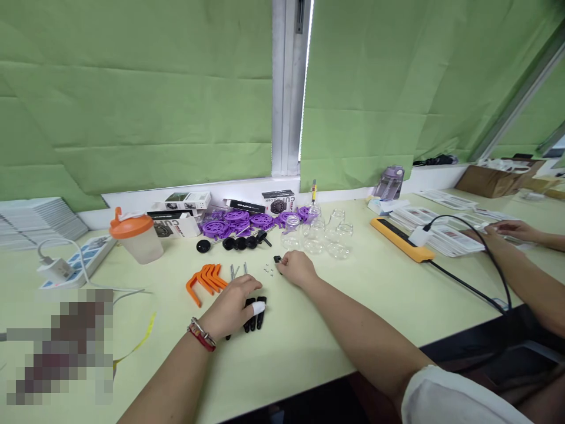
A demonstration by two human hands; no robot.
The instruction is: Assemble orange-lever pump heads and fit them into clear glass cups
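Observation:
My right hand (298,268) is closed at the fingertips around a small black piece (277,259), whose kind I cannot make out. My left hand (232,301) is open, thumb and fingers apart, above several black handle-like parts (261,315); its thumb wears a white wrap (258,307). Tiny shiny bits (268,270) lie just left of the right hand. Bent orange arms (207,278) are grouped beyond the left hand. Thin metal screws (232,272) lie between the orange arms and the tiny bits, partly behind the left fingers.
Behind are black round knobs (241,243), purple wheel-shaped parts (238,221), cup-holder boxes (176,225) and clear glass jars (314,238). An orange-lidded jug (136,235) and a power strip (90,259) stand left. An orange power strip (399,239) and another person's hands (512,229) over printed sheets (445,235) are right.

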